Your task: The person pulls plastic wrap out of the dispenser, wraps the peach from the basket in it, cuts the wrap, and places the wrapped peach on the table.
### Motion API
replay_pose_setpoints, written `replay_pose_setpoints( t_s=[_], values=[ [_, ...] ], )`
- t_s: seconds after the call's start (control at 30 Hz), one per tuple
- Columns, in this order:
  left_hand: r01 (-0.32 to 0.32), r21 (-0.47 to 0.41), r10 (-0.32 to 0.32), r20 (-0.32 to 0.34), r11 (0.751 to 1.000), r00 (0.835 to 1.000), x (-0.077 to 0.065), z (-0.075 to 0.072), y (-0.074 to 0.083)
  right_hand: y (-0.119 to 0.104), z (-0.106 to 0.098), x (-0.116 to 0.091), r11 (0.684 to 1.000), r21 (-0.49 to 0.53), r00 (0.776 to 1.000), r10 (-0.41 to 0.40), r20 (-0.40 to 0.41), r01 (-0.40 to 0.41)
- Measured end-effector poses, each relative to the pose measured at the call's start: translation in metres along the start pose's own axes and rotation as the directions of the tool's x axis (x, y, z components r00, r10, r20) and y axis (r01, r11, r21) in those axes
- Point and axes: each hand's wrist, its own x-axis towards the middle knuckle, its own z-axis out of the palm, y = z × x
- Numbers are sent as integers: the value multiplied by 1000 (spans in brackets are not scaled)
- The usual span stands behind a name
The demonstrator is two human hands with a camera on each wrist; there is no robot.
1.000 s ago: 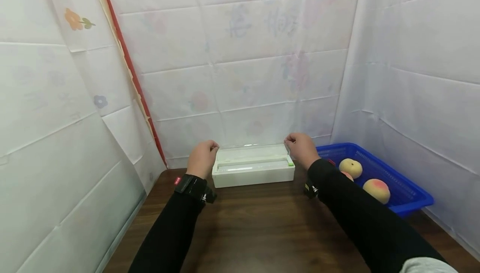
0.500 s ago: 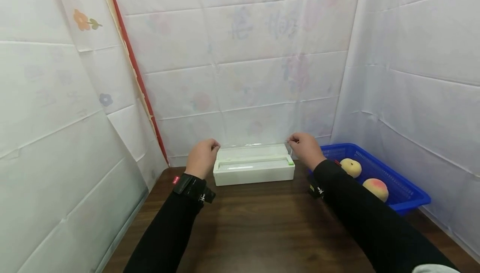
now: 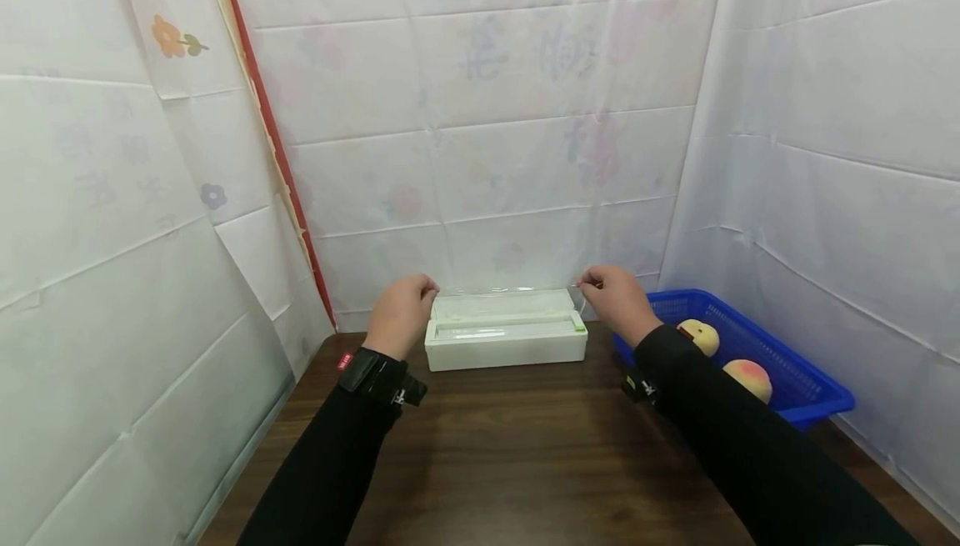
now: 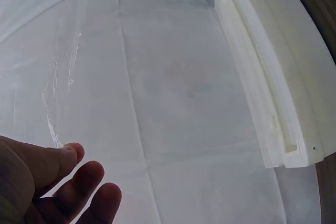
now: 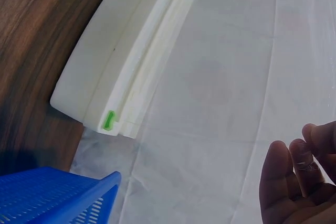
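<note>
A white cling film dispenser (image 3: pixel 506 352) lies on the table near the back wall, its lid raised behind it and a green slider at the right end. Clear cling film (image 4: pixel 73 61) stretches from it up to both hands. My left hand (image 3: pixel 399 313) pinches one corner of the film between thumb and forefinger, above the dispenser's left end. My right hand (image 3: pixel 618 306) pinches the opposite corner between its fingertips, above and beyond the right end. In the right wrist view a bit of film shines on the fingers (image 5: pixel 306 166). Both hands are apart from the dispenser itself.
A blue plastic basket (image 3: pixel 806 371) holding peaches (image 3: pixel 748 379) stands at the right, partly under the right forearm. The dark wooden table (image 3: pixel 517 463) extends in front of the dispenser. White sheeting (image 3: pixel 525 154) hangs behind and on both sides.
My right hand has moved slightly to the right, widening the gap between the hands. The dispenser has stayed in place, with the film held throughout. The head view has shifted a little.
</note>
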Motion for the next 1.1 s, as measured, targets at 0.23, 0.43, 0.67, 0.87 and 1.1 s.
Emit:
replay_pose_setpoints(
  t_s=[0.23, 0.43, 0.67, 0.87, 1.1],
  values=[
    [-21, -1, 21, 5, 1000, 1000, -12, -11, 8, -1, -4, -6, 1000, -15, 1000, -1, -17, 1],
    [-56, 5, 56, -7, 998, 998, -17, -17, 10, -6, -11, -14, 1000, 5, 999, -1, -32, 1],
    [-69, 4, 69, -14, 998, 998, -19, -21, 14, -6, -16, -19, 1000, 23, 999, -20, -28, 21],
    [-86, 6, 86, -24, 996, 996, -19, -22, 14, -8, -18, -17, 999, 23, 999, -24, -45, 25],
    [-72, -1, 72, -24, 997, 997, -17, -28, 19, -12, -22, -14, 1000, 27, 999, -14, -50, 15]
  ],
)
